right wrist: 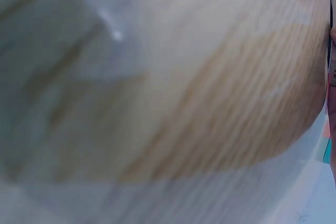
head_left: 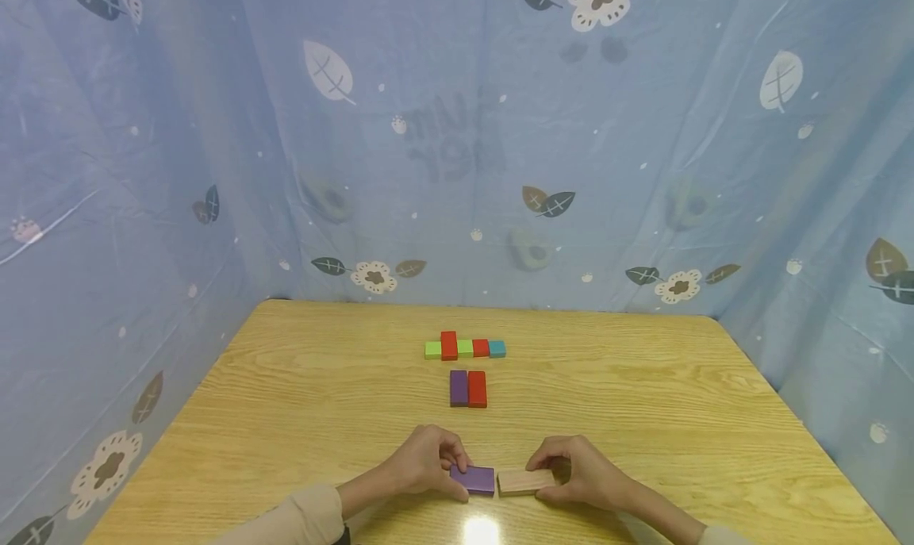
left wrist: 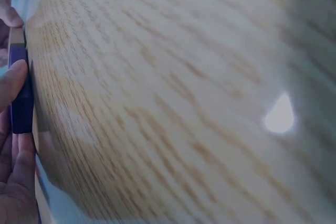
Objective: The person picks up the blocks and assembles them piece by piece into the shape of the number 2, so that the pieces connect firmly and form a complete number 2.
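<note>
Near the front of the table, my left hand (head_left: 426,459) pinches a purple block (head_left: 477,480) at its left end, thumb on the near side and fingers on the far side. Just right of it, my right hand (head_left: 580,473) grips a plain wooden block (head_left: 521,481) by its right end. The two blocks lie end to end, with a thin gap between them in the head view. In the left wrist view the purple block (left wrist: 21,93) shows at the left edge under the thumb. Only a sliver of the right hand's work shows in the right wrist view.
Beyond the hands, a purple block (head_left: 458,388) and a red block (head_left: 477,389) lie side by side. Farther back is a row with a green block (head_left: 433,350), a longer red block (head_left: 449,345) and a blue block (head_left: 497,349). A patterned curtain (head_left: 457,132) surrounds the wooden table (head_left: 321,386).
</note>
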The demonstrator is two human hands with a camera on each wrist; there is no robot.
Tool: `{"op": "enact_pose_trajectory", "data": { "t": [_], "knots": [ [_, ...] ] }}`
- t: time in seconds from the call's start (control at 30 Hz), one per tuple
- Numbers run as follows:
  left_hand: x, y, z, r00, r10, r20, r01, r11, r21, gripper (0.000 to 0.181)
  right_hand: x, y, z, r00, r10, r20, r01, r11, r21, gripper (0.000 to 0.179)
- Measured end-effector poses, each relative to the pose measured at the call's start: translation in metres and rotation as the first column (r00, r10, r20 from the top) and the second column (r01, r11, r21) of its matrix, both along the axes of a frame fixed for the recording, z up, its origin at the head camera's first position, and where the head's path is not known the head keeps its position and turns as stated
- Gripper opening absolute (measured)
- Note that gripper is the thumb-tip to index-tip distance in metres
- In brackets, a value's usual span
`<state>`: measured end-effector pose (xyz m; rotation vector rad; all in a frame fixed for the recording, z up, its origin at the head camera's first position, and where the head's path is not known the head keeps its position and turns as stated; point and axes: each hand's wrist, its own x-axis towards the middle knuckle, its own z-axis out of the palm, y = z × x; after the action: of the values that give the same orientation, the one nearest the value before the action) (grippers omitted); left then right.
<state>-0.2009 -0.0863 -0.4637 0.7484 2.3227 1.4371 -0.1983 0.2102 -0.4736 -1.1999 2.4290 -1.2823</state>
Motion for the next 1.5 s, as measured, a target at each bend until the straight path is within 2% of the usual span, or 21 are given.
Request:
{"op": "enact_pose_trajectory", "data": {
  "t": [0.37,0.63,0.8,1.0,1.3,1.5],
  "knots": [
    [0.002,-0.001,-0.002,1.0,0.005,0.003,-0.005,1.0,0.002,0.025,-0.001,-0.005,-0.002,1.0,0.016,-0.025,-0.017,1.0,-0.026,0.02],
    [0.0,-0.002,-0.001,1.0,0.0,-0.019,0.0,1.0,0.005,0.026,-0.005,-0.01,0.006,0.996,0.044,-0.076,-0.039,0.998,0.059,0.027],
    [0.0,-0.001,-0.002,1.0,0.002,-0.017,-0.002,1.0,0.002,0.025,-0.005,-0.021,0.006,0.99,0.053,-0.128,-0.045,0.997,0.068,0.037],
    [0.0,0.0,-0.003,1.0,0.004,-0.019,-0.003,1.0,0.004,0.026,-0.002,-0.042,0.005,0.983,0.087,-0.16,-0.079,0.995,0.054,0.035],
    [0.0,0.002,-0.003,0.999,0.011,-0.03,-0.012,1.0,-0.019,0.027,0.0,-0.053,0.006,0.986,0.029,-0.161,-0.012,0.994,0.108,0.031],
    [0.001,0.001,-0.001,0.999,0.015,-0.035,-0.016,0.999,-0.033,0.027,-0.001,-0.057,0.005,0.984,0.011,-0.176,0.002,0.997,0.073,0.03]
  ]
}}
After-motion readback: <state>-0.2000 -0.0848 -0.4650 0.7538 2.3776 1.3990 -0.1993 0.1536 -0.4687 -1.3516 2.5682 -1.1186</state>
